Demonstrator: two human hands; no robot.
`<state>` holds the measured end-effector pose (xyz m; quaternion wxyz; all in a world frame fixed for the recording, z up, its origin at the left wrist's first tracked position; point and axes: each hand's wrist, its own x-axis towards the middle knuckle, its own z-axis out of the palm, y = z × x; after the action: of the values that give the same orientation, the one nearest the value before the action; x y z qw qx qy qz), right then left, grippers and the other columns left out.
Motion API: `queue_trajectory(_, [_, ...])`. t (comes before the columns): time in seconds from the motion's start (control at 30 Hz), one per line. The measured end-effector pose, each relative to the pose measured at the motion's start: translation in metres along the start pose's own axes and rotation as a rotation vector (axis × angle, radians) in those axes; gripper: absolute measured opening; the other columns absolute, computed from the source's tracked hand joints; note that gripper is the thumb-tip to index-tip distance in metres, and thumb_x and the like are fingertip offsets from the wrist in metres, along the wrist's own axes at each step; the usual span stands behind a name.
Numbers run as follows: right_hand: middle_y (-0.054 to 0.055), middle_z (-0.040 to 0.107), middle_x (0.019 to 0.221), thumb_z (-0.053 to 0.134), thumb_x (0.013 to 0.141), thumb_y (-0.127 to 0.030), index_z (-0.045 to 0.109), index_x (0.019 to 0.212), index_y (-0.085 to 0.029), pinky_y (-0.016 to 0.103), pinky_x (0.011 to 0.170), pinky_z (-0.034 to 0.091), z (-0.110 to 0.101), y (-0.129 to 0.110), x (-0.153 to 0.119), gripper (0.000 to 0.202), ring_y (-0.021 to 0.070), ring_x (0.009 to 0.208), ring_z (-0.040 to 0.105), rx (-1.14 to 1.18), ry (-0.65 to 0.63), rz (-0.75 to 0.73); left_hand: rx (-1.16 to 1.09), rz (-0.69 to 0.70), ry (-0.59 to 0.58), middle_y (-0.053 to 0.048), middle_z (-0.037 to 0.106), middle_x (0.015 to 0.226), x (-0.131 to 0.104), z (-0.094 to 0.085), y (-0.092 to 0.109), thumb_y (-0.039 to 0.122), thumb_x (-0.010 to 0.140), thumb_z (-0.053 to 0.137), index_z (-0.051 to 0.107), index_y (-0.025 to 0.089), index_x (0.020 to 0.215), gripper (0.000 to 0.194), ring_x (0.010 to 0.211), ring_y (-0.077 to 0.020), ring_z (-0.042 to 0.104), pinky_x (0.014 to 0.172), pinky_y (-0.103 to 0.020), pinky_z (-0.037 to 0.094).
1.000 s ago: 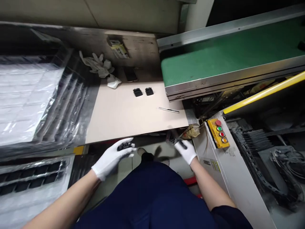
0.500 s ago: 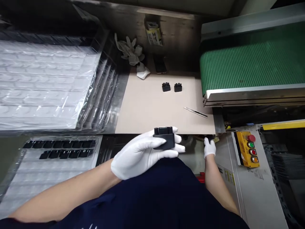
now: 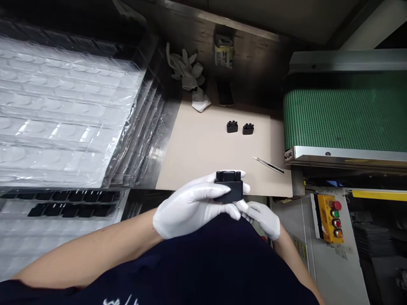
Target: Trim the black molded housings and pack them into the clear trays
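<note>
My left hand [image 3: 193, 207], in a white glove, is closed around a black plastic connector housing [image 3: 229, 191]. Its thumb lies across the front face, fingers behind and below, and the round posts point up. My right hand [image 3: 265, 220], also gloved, is just right of the left fingertips, below the housing. Its fingers are loosely bent and partly hidden, with nothing visible in them. Two similar black housings, a left one [image 3: 232, 127] and a right one [image 3: 248, 129], stand posts up on the beige board [image 3: 203, 148]. A slim craft knife [image 3: 269, 165] lies nearer me.
Stacked clear plastic trays [image 3: 63, 110] stand on the left. Below them, another tray [image 3: 73, 231] holds rows of black parts. A green conveyor belt [image 3: 343, 118] is on the right, above a yellow button box [image 3: 330, 218]. Loose gloves [image 3: 187, 72] and a phone [image 3: 224, 93] lie behind the board.
My right hand has come up and left from below the board's right corner to beside my left hand. The left hand still holds the housing, now turned slightly. The view has shifted.
</note>
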<state>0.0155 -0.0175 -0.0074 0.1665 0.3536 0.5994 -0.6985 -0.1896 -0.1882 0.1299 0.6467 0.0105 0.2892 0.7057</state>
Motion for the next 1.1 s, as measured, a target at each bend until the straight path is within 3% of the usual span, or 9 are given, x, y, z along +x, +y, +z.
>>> queue_trajectory(0.17, [0.005,0.075,0.085,0.068,0.093,-0.050,0.075,0.102,-0.019,0.033,0.071,0.056,0.019,-0.085,-0.023,0.034,0.0174,0.072,0.069,0.058,-0.038,-0.416,0.009,0.031,-0.036,-0.019,0.069,0.129,-0.001,-0.009,0.015,0.013,0.085,0.057,0.067,0.010,0.126,0.042,0.080,-0.0213,0.071,0.072,-0.033,0.054])
queue_trajectory(0.3, [0.003,0.074,0.080,0.066,0.095,-0.050,0.073,0.100,-0.020,0.031,0.066,0.057,0.040,-0.126,-0.024,0.031,0.0161,0.067,0.069,0.101,0.004,-0.542,0.002,0.029,-0.040,-0.019,0.070,0.128,-0.004,-0.016,0.028,0.014,0.082,0.057,0.067,0.009,0.128,0.047,0.076,-0.0209,0.069,0.063,-0.030,0.051])
queue_trajectory(0.53, [0.000,0.070,0.074,0.061,0.096,-0.054,0.070,0.095,-0.020,0.027,0.059,0.052,0.065,-0.168,-0.003,0.036,0.0133,0.061,0.065,0.037,-0.012,-0.536,0.050,0.048,-0.105,-0.012,0.073,0.078,-0.010,-0.026,0.053,0.021,0.085,0.054,0.058,0.003,0.138,0.055,0.068,-0.0191,0.067,0.061,-0.026,0.049])
queue_trajectory(0.8, [-0.001,0.066,0.070,0.062,0.092,-0.061,0.063,0.076,-0.021,0.028,0.061,0.056,0.073,-0.201,0.010,0.043,0.0138,0.062,0.064,-0.032,-0.107,-0.469,0.057,0.044,-0.156,-0.012,0.073,0.072,-0.001,-0.033,0.073,0.021,0.091,0.045,0.060,0.000,0.128,0.045,0.057,-0.0178,0.066,0.055,-0.026,0.049])
queue_trajectory(1.1, [0.002,0.071,0.076,0.065,0.093,-0.046,0.064,0.076,-0.020,0.028,0.064,0.057,0.066,-0.209,0.024,0.031,0.0151,0.067,0.067,-0.024,-0.113,-0.355,0.065,0.044,-0.173,-0.012,0.072,0.072,0.016,-0.038,0.084,0.023,0.093,0.044,0.069,0.002,0.110,0.036,0.060,-0.0192,0.066,0.058,-0.028,0.051])
